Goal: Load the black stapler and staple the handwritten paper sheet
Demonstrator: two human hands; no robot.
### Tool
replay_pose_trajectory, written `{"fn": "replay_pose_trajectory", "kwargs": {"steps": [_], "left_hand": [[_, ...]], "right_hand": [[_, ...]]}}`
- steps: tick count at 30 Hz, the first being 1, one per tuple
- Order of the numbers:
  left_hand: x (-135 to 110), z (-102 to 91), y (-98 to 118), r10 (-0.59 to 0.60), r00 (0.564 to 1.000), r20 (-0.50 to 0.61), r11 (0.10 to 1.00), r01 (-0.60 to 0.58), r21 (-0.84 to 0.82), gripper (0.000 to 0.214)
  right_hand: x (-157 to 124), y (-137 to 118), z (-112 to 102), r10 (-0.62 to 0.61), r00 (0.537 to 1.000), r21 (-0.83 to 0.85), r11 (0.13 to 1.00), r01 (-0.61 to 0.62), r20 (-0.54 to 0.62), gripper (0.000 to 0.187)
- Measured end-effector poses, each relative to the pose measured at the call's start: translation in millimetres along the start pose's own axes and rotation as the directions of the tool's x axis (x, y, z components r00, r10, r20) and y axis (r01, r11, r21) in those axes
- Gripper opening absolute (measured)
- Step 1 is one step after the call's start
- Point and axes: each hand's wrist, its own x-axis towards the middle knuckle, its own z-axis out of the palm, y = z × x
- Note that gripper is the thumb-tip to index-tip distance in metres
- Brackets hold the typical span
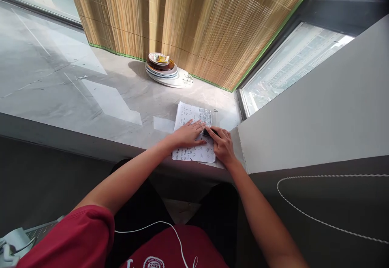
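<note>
Sheets of white paper (186, 114) covered in handwriting lie on the marble sill in front of me, with a dense dark patch of marks near their upper right. My left hand (190, 133) rests flat across the middle of the paper, fingers spread out. At the paper's right side, my right hand (223, 143) is closed around a small black object (209, 131), whose kind I cannot make out because the fingers cover much of it. The black object sits against the paper, close to my left fingertips.
A stack of plates (164, 71) with a yellow packet (163, 59) on top stands farther back on the marble sill (121, 73). Behind it hangs a bamboo blind (182, 21). A white wall panel (316, 106) bounds the right side. A white cable (161, 222) crosses my lap.
</note>
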Motion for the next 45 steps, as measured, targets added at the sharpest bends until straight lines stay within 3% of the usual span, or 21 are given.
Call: {"fn": "replay_pose_trajectory", "kwargs": {"steps": [17,21,25,27,29,31,33,34,36,38,40,41,42,45], "left_hand": [[0.7,4.0,-5.6,-0.034,0.999,-0.039,0.999,0.035,0.013,0.095],[-1.6,-1.7,-3.3,-0.054,0.998,-0.044,0.999,0.054,0.003,0.099],[-4.2,-10.2,-1.9,-0.050,0.998,-0.024,0.999,0.049,-0.015,0.106],[-5.6,-14.5,-3.0,-0.042,0.999,-0.024,0.999,0.041,-0.028,0.107],[-7.4,-18.0,-4.4,-0.036,0.999,-0.032,0.998,0.034,-0.053,0.108],[-9.3,-20.6,-4.5,-0.011,0.997,-0.078,0.997,0.005,-0.081,0.099],[-11.1,-22.6,-2.6,0.007,0.981,-0.195,0.996,-0.023,-0.081,0.073],[-12.0,-23.7,-1.1,-0.003,0.961,-0.276,0.998,-0.017,-0.068,0.058],[-14.8,-27.2,1.1,-0.069,0.889,-0.452,0.998,0.059,-0.036,0.041],[-21.4,-33.5,-1.7,-0.158,0.783,-0.602,0.983,0.182,-0.021,0.040],[-35.2,-43.8,-13.2,-0.213,0.695,-0.687,0.958,0.288,-0.006,0.039],[-45.4,-50.4,-22.7,-0.233,0.678,-0.698,0.944,0.330,0.006,0.038],[-57.9,-57.7,-34.4,-0.245,0.690,-0.681,0.932,0.362,0.031,0.037],[-103.0,-79.7,-76.1,-0.340,0.767,-0.545,0.860,0.488,0.150,0.035]], "right_hand": [[4.9,-19.9,11.1,0.048,0.999,-0.133,0.990,-0.045,0.020,0.078],[8.5,-14.7,1.1,0.044,0.999,-0.047,0.998,-0.043,0.025,0.067],[0.3,6.2,-8.9,0.191,0.982,0.079,0.978,-0.191,0.010,0.059],[-8.8,17.4,-10.8,0.278,0.960,0.077,0.958,-0.275,-0.039,0.047],[-16.3,23.3,-12.9,0.383,0.909,0.039,0.923,-0.382,-0.167,0.036],[-16.6,20.7,-15.4,0.481,0.801,0.044,0.865,-0.499,-0.356,0.030],[-6.6,8.8,-14.7,0.541,0.705,0.141,0.828,-0.543,-0.458,0.027],[2.3,-0.2,-11.6,0.561,0.691,0.206,0.822,-0.531,-0.457,0.026],[25.1,-21.9,1.5,0.569,0.751,0.347,0.816,-0.463,-0.336,0.023],[50.4,-45.0,22.6,0.553,0.810,0.429,0.791,-0.437,-0.194,0.021],[73.0,-65.9,46.7,0.543,0.834,0.459,0.768,-0.447,-0.098,0.018],[82.3,-75.1,58.0,0.541,0.839,0.475,0.756,-0.451,-0.065,0.018],[89.9,-83.4,68.0,0.537,0.843,0.488,0.745,-0.455,-0.034,0.020],[103.8,-103.1,87.6,0.568,0.823,0.507,0.713,-0.483,-0.016,0.022]]}}
